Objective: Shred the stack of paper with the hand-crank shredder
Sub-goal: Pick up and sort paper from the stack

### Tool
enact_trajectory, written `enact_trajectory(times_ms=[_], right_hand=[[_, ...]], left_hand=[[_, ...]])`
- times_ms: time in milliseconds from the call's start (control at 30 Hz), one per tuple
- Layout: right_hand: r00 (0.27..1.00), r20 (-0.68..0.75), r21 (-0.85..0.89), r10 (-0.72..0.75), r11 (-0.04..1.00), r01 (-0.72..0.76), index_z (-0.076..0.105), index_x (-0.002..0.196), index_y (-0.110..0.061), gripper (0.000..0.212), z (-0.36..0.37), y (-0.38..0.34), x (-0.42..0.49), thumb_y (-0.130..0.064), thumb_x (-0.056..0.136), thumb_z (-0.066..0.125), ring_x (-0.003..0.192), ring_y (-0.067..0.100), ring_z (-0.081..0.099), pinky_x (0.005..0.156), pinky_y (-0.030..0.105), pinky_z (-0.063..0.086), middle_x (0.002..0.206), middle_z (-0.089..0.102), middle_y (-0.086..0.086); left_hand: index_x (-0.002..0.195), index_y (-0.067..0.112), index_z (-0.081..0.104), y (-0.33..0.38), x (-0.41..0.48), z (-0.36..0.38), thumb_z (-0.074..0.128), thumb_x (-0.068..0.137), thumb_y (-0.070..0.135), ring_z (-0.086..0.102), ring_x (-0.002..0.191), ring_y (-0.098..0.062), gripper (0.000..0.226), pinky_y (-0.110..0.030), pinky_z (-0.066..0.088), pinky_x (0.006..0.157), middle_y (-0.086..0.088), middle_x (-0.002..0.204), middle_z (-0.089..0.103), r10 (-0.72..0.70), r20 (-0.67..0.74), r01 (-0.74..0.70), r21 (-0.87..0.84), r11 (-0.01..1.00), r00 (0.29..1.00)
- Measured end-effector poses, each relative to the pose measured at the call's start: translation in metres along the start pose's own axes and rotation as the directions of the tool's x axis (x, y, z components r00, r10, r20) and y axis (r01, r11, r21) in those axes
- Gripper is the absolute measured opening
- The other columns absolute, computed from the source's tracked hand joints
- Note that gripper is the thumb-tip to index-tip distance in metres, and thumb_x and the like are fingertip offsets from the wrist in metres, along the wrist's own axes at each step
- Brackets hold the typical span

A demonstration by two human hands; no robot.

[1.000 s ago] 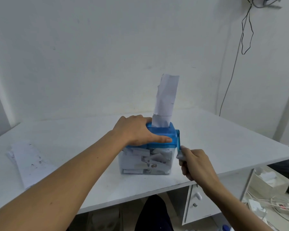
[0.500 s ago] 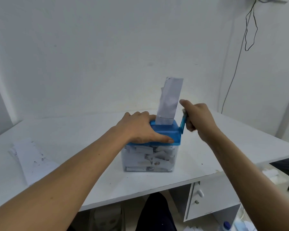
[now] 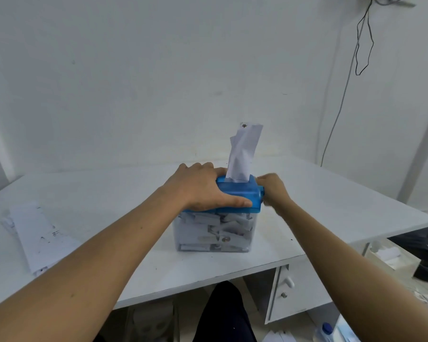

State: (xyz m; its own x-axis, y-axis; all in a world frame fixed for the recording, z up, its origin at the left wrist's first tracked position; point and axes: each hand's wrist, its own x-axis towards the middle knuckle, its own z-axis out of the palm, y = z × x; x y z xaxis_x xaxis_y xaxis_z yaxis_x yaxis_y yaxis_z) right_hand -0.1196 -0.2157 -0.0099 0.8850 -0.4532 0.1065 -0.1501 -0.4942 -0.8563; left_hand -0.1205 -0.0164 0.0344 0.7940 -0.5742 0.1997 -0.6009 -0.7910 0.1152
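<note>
At my far left the stack of paper (image 3: pixel 37 238) lies on the desk (image 3: pixel 109 193), so I judge plenty remains. My left hand (image 3: pixel 203 188) clamps the shredder (image 3: pixel 235 197) by its blue top, thumb along the front. One folded sheet (image 3: pixel 243 151) stands partly fed in the slot, and the clear bin (image 3: pixel 215 233) below is nearly packed with strips. My right hand (image 3: pixel 272 190) is clenched round the crank handle, hidden in my fist.

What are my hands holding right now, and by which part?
The left hand grips the shredder by its blue top; the right hand grips the crank at its right end.
</note>
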Motion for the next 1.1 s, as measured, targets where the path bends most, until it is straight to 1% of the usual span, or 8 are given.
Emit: enact_trajectory(times_ms=[133, 300, 500, 633, 733, 867, 967, 1100], right_hand=[[0.999, -0.012, -0.031, 0.036, 0.999, -0.036, 0.048, 0.063, -0.006, 0.037, 0.006, 0.018, -0.011, -0.011, 0.1, 0.052, 0.047, 0.014, 0.043, 0.044, 0.023, 0.034, 0.056, 0.051, 0.006], [0.995, 0.058, -0.057, 0.085, 0.995, -0.081, 0.054, 0.063, -0.006, 0.031, 0.007, 0.026, -0.032, -0.001, 0.093, 0.053, 0.04, 0.011, 0.047, 0.043, 0.02, 0.037, 0.045, 0.056, 0.002], [0.994, 0.103, 0.087, 0.037, 0.995, -0.046, 0.065, 0.076, -0.003, 0.041, -0.019, 0.034, -0.093, -0.027, 0.104, 0.047, 0.041, 0.01, 0.048, 0.046, 0.022, 0.041, 0.051, 0.06, 0.003], [0.991, 0.129, 0.291, -0.033, 0.957, -0.006, 0.052, 0.064, -0.014, 0.044, -0.048, 0.0, -0.112, -0.038, 0.101, 0.051, 0.041, 0.012, 0.039, 0.042, 0.022, 0.033, 0.048, 0.048, 0.001], [0.973, 0.15, 0.389, -0.178, 0.915, 0.107, 0.043, 0.065, -0.016, 0.043, -0.061, -0.022, -0.095, -0.037, 0.097, 0.061, 0.045, 0.013, 0.034, 0.042, 0.022, 0.03, 0.051, 0.042, 0.0], [0.964, 0.112, 0.395, -0.241, 0.901, 0.179, 0.043, 0.062, -0.016, 0.046, -0.059, -0.035, -0.065, -0.038, 0.095, 0.066, 0.049, 0.016, 0.031, 0.042, 0.023, 0.029, 0.05, 0.038, 0.001], [0.959, 0.033, 0.277, -0.28, 0.925, 0.26, 0.047, 0.06, -0.013, 0.05, -0.056, -0.038, -0.049, -0.046, 0.092, 0.066, 0.048, 0.016, 0.037, 0.044, 0.022, 0.035, 0.051, 0.045, 0.003], [0.975, -0.103, 0.229, -0.198, 0.949, 0.217, 0.044, 0.057, -0.015, 0.047, -0.031, -0.026, -0.011, -0.039, 0.092, 0.062, 0.052, 0.019, 0.041, 0.048, 0.025, 0.039, 0.053, 0.046, 0.002]], left_hand=[[0.105, 0.053, 0.048, 0.001, 0.0, 0.0, 0.045, 0.066, 0.099, 0.052, 0.086, -0.007, 0.06, -0.037, 0.037, 0.084, 0.016, 0.094, 0.053, -0.014, -0.001, 0.014, -0.006, 1.0, 1.0], [0.101, 0.058, 0.041, 0.003, 0.0, 0.0, 0.043, 0.059, 0.103, 0.056, 0.095, -0.014, 0.061, -0.038, 0.04, 0.086, 0.016, 0.102, 0.057, -0.059, 0.014, 0.059, 0.014, 0.998, 0.998], [0.127, 0.056, 0.051, 0.003, 0.003, -0.003, 0.042, 0.056, 0.106, 0.057, 0.102, -0.017, 0.087, -0.041, 0.043, 0.09, 0.017, 0.111, 0.059, -0.082, 0.051, 0.081, 0.018, 0.997, 0.995], [0.131, 0.057, 0.049, 0.006, 0.002, -0.005, 0.043, 0.057, 0.105, 0.057, 0.102, -0.018, 0.088, -0.044, 0.043, 0.093, 0.015, 0.117, 0.06, -0.088, 0.073, 0.088, 0.003, 0.996, 0.993], [0.134, 0.054, 0.048, 0.005, 0.001, -0.006, 0.048, 0.063, 0.1, 0.057, 0.101, -0.017, 0.085, -0.044, 0.044, 0.095, 0.013, 0.115, 0.059, -0.059, 0.064, 0.059, 0.002, 0.998, 0.996], [0.135, 0.054, 0.048, 0.006, 0.002, -0.006, 0.049, 0.068, 0.096, 0.053, 0.1, -0.016, 0.079, -0.041, 0.039, 0.093, 0.014, 0.108, 0.055, -0.034, 0.058, 0.034, 0.0, 0.999, 0.998], [0.133, 0.054, 0.049, 0.005, 0.003, -0.005, 0.05, 0.069, 0.095, 0.054, 0.101, -0.017, 0.076, -0.041, 0.038, 0.092, 0.014, 0.108, 0.057, -0.032, 0.051, 0.034, -0.021, 0.999, 0.998], [0.12, 0.052, 0.052, 0.005, 0.002, -0.004, 0.054, 0.068, 0.094, 0.052, 0.097, -0.015, 0.067, -0.039, 0.038, 0.091, 0.016, 0.102, 0.055, -0.007, 0.048, 0.008, -0.024, 1.0, 0.999]])
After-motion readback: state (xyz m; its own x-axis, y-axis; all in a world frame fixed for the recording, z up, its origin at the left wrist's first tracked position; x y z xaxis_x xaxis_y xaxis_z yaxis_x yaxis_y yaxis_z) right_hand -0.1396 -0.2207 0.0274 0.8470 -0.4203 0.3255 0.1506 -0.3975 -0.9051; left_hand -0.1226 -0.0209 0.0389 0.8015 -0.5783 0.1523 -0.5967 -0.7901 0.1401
